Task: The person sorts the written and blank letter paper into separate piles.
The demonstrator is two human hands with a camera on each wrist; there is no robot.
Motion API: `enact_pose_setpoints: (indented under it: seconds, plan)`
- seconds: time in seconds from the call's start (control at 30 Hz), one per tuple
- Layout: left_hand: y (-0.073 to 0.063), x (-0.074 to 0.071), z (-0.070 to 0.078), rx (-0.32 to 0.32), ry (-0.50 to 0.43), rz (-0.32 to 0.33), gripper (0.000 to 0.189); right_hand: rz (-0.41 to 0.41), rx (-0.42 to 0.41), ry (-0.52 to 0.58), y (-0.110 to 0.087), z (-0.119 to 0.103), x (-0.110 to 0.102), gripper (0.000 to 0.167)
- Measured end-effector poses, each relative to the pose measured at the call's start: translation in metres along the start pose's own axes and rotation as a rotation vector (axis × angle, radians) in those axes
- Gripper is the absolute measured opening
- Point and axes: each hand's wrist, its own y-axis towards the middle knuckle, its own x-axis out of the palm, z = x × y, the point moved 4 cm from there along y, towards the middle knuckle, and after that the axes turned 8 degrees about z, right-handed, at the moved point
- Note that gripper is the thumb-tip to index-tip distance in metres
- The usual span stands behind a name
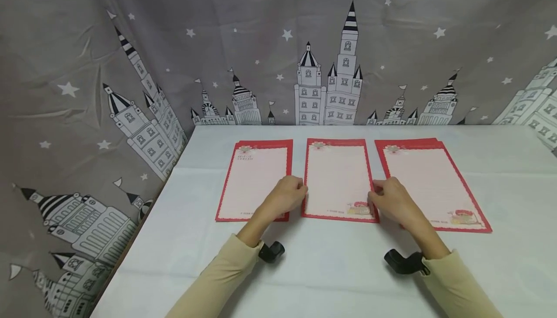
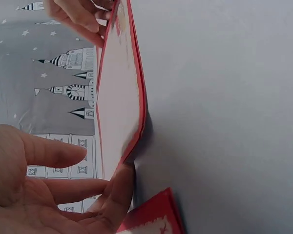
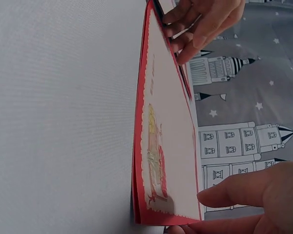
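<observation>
Three sets of red-bordered, lined letter paper lie side by side in the head view. My left hand (image 1: 285,195) is at the left edge of the middle letter paper (image 1: 337,178). In the left wrist view its bent fingers (image 2: 119,187) touch that edge while the thumb stays apart from the sheet. At the opposite edge, my right hand (image 1: 391,199) pinches the paper low on the side, thumb above and a finger below in the right wrist view. The layered red edges of this paper (image 3: 166,146) show more than one sheet.
Left letter paper (image 1: 261,182) carries some writing at its top and lies partly behind my left hand. The right letter paper (image 1: 428,182) has another sheet's corner showing behind it. A white cloth (image 1: 330,269) covers the table, and a grey castle-print curtain (image 1: 243,23) hangs behind.
</observation>
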Motion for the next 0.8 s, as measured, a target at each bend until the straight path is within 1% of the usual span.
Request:
enact_pose_setpoints:
  seconds: [0.17, 0.27, 0.3, 0.33, 0.37, 0.5, 0.6, 0.73, 0.8]
  plan:
    - [0.000, 0.004, 0.000, -0.006, -0.042, -0.008, 0.036, 0.023, -0.015, 0.029, -0.001, -0.001, 0.002, 0.055]
    - [-0.001, 0.006, 0.001, -0.017, -0.029, 0.003, 0.033, 0.035, -0.008, 0.019, 0.000, -0.003, 0.003, 0.056]
    - [-0.002, 0.006, 0.001, -0.013, -0.010, 0.006, 0.029, 0.041, -0.006, 0.011, 0.000, -0.003, 0.004, 0.057]
    - [-0.002, 0.007, 0.002, -0.005, 0.015, 0.009, 0.025, 0.049, -0.005, 0.005, 0.000, -0.003, 0.004, 0.057]
    - [-0.003, 0.008, 0.003, 0.002, 0.041, 0.010, 0.026, 0.055, -0.002, -0.004, 0.000, -0.004, 0.004, 0.057]
    - [-0.005, 0.010, 0.008, 0.065, 0.178, 0.017, 0.049, 0.098, -0.012, -0.015, -0.001, -0.005, 0.005, 0.054]
    - [-0.006, 0.011, 0.010, 0.102, 0.234, 0.046, 0.050, 0.131, -0.023, 0.016, -0.003, -0.006, 0.005, 0.051]
    - [-0.006, 0.010, 0.010, 0.140, 0.217, 0.116, 0.040, 0.143, -0.049, 0.066, -0.004, -0.006, 0.004, 0.047]
    - [-0.006, 0.010, 0.010, 0.151, 0.178, 0.137, 0.039, 0.137, -0.058, 0.082, -0.003, -0.006, 0.003, 0.046]
